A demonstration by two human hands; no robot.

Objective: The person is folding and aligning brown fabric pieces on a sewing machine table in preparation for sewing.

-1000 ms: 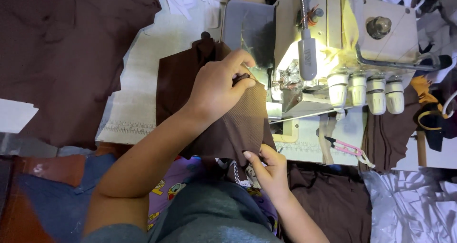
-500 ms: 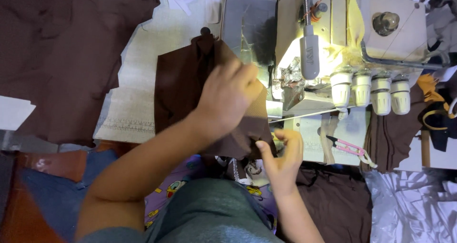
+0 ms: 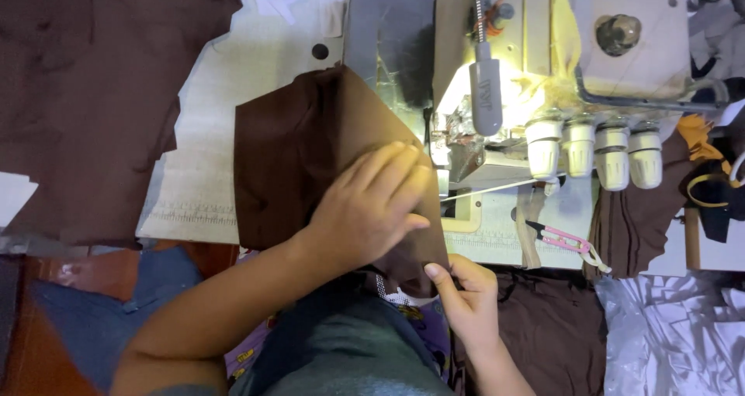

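A folded piece of dark brown fabric lies on the sewing table in front of a cream overlock sewing machine. My left hand lies flat on the fabric with fingers together, pressing it down just left of the lit needle area. Lower down, my right hand pinches the fabric's near edge at the table front. The fabric's right edge runs up to the machine's presser foot.
A large pile of brown fabric covers the left side. Pink thread snips lie on the machine bed. More brown pieces hang at the right. White crumpled plastic sits at the lower right. Four white knobs front the machine.
My left hand has slid down and flattened on the fabric. My right hand has shifted to the fabric's near edge. The view has moved closer to the machine.
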